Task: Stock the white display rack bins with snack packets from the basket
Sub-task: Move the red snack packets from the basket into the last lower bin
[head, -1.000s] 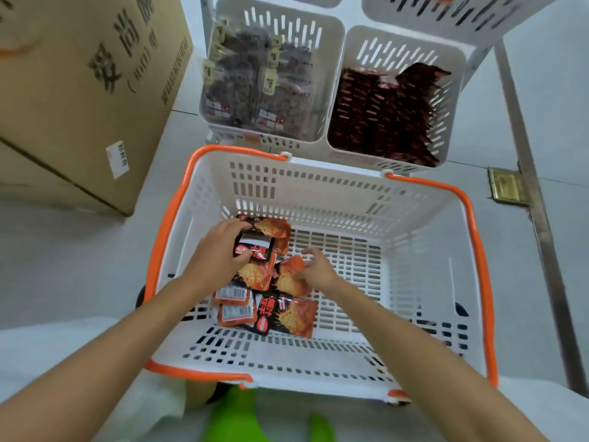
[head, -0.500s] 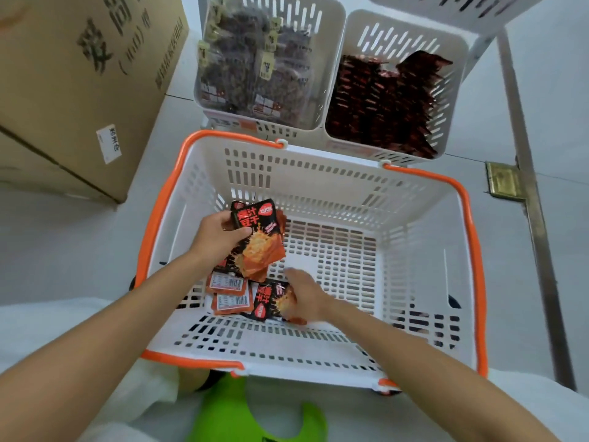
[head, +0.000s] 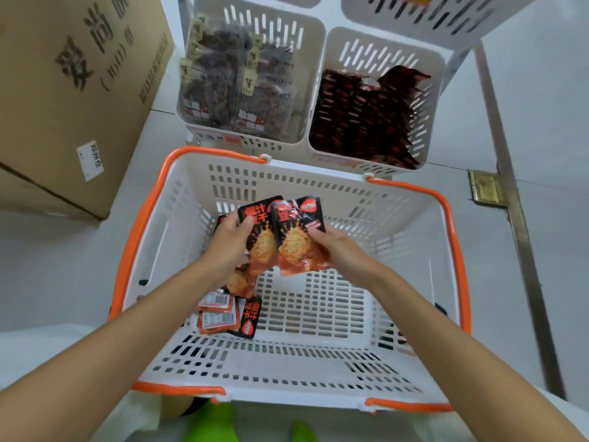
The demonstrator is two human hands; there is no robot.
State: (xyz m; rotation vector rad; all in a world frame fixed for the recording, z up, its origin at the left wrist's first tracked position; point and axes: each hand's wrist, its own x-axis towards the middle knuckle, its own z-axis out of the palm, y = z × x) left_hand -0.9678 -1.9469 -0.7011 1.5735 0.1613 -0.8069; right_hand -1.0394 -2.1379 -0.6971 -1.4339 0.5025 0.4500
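Orange stack (head: 262, 245) in left hand (head: 228, 247) — gripped, one packet (head: 296, 244) pinched (right hand (head: 340, 252))

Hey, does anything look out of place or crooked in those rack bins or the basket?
One thing: in the right-hand bin, a dark red packet at the back corner sticks up tilted above the neat rows beside it. In the basket, the loose packets lie jumbled, some barcode side up. Nothing looks torn or spilled.

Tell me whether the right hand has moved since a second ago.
Yes. The right hand has lifted off the basket floor, toward its far wall, now gripping a snack packet.
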